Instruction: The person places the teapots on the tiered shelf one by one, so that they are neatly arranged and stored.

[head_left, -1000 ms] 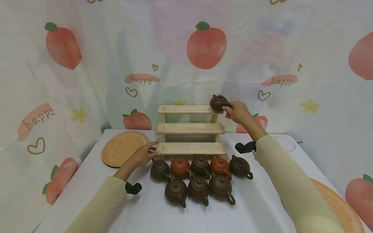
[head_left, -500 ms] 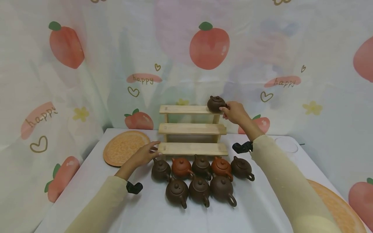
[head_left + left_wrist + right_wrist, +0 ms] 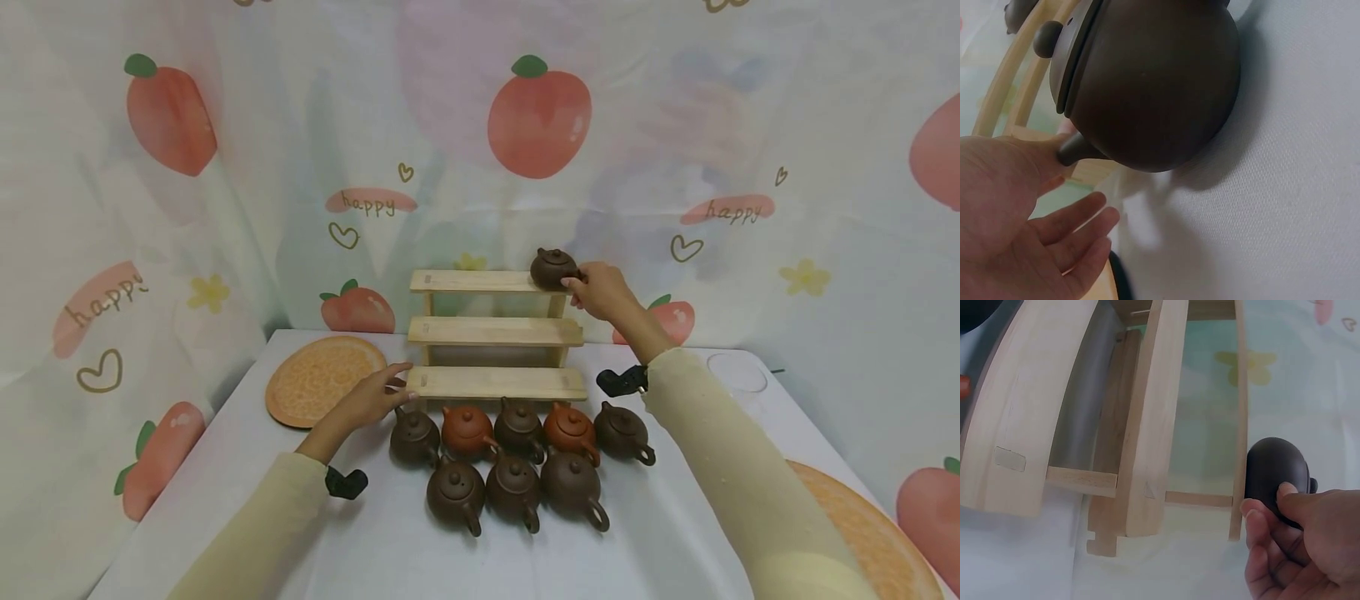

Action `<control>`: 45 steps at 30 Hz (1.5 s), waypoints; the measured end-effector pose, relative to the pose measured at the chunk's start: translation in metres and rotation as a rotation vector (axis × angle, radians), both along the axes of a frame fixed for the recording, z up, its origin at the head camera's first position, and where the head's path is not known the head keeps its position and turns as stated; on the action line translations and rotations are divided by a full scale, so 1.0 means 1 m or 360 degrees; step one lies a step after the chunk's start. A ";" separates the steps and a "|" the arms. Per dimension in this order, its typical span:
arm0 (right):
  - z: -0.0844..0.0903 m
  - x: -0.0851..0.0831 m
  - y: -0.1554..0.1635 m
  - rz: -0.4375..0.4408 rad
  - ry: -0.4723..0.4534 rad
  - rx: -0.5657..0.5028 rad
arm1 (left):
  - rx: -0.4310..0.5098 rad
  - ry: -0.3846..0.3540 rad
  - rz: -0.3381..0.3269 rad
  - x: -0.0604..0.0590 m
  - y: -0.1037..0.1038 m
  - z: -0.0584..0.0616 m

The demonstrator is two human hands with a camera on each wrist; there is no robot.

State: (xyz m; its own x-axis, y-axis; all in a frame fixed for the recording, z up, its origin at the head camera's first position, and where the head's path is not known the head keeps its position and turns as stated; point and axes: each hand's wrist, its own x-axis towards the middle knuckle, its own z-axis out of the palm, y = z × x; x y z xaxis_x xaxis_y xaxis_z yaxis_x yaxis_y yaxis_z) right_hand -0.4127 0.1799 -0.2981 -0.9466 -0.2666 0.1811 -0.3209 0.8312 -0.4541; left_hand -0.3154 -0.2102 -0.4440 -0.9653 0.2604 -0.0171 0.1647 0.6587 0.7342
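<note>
Right of upper centre, the right hand (image 3: 603,292) grips a dark teapot (image 3: 551,268) at the rack's (image 3: 495,332) top; left of centre, the left hand (image 3: 371,398) is loose-fingered.

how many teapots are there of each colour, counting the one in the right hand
Dark brown teapots: 7, one of them held by the right hand
Reddish-orange teapots: 2
Total: 9

Teapots (image 3: 513,489) look matt and clay-like — the rack (image 3: 495,332), smooth wood.
</note>
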 end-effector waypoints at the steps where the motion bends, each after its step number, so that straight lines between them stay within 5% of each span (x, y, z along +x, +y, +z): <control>1: 0.000 0.000 0.000 -0.0005 -0.0005 -0.0002 | 0.0001 0.0004 -0.0004 0.000 0.000 0.000; 24: 0.001 0.012 0.012 0.0003 0.0063 0.0111 | 0.0010 -0.0042 0.0027 -0.002 -0.001 -0.001; 33: -0.016 0.043 0.039 0.0033 0.0092 0.0267 | 0.0017 -0.0040 0.0031 -0.001 0.000 0.001; 45: -0.062 0.099 0.078 0.0080 0.0234 0.0122 | 0.0015 -0.0023 0.0020 0.002 0.001 0.001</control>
